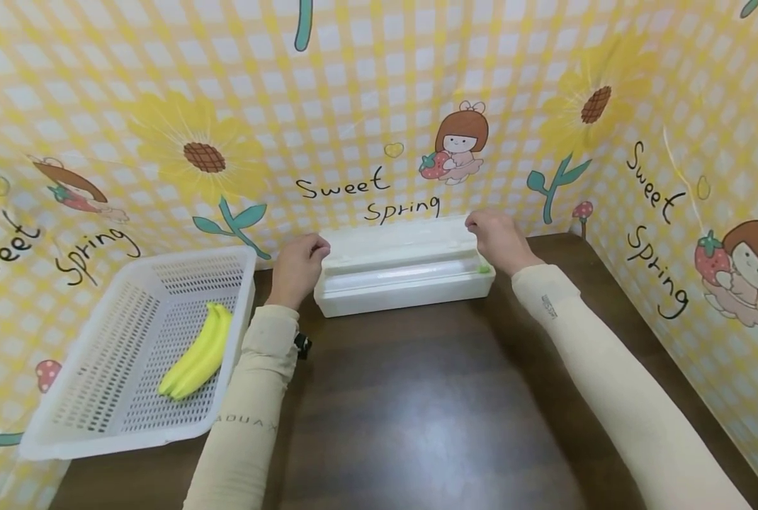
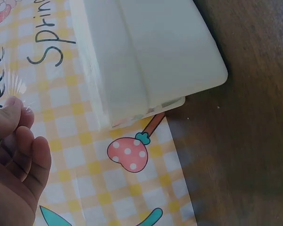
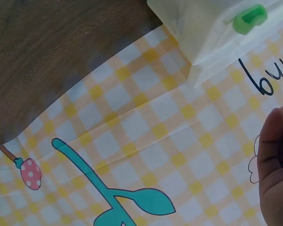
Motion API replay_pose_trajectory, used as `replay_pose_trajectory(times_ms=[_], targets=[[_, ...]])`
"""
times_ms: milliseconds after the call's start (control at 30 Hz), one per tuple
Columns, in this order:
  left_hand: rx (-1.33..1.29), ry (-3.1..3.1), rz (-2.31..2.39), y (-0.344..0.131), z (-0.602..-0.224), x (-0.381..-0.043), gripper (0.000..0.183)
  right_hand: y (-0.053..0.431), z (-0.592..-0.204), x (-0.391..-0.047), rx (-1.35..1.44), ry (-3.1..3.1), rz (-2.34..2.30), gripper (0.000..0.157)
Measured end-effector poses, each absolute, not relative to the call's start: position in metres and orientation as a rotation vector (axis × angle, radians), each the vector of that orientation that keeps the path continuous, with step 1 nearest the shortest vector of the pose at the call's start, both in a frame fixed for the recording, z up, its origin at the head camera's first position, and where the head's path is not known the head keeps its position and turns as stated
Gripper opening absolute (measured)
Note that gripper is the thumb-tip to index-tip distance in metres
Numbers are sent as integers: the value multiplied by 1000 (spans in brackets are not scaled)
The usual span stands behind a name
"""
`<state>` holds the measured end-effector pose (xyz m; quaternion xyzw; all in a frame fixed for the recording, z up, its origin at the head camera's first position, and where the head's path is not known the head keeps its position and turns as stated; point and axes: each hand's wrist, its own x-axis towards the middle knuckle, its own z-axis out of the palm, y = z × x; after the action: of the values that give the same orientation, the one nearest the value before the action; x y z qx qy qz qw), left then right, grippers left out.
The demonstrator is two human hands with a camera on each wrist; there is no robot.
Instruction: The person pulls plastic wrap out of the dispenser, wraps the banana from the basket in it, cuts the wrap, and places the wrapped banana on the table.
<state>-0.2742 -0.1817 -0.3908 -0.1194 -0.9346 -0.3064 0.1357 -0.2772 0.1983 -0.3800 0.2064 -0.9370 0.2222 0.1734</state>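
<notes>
A long white cling film dispenser (image 1: 411, 296) stands against the back of the table, with a clear, shiny roll of film (image 1: 411, 275) inside. Its pale panel rises behind the roll. At the box's left end, my left hand (image 1: 297, 268) pinches cling film (image 2: 15, 84) between thumb and forefinger; creases fan out from the fingertips. On the other side, my right hand (image 1: 500, 239) has thumb and fingertips drawn together at the panel's upper right corner, holding the film's other edge. Only part of the right hand (image 3: 277, 174) shows in its wrist view. A green piece (image 3: 250, 20) sits at the box's right end.
To the left, a white perforated plastic basket (image 1: 138, 443) holds yellow bananas (image 1: 200, 354). Yellow checked cloth (image 1: 366, 92) with printed figures lines the back and sides. The dark wooden table (image 1: 411, 411) stretches in front of the box.
</notes>
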Motion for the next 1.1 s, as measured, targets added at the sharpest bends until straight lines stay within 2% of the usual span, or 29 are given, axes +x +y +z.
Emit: replay_pose_trajectory(times_ms=[1100], targets=[[-333, -2692, -944, -187, -378, -284, 17, 203, -362, -285, 608, -2627, 699, 8]])
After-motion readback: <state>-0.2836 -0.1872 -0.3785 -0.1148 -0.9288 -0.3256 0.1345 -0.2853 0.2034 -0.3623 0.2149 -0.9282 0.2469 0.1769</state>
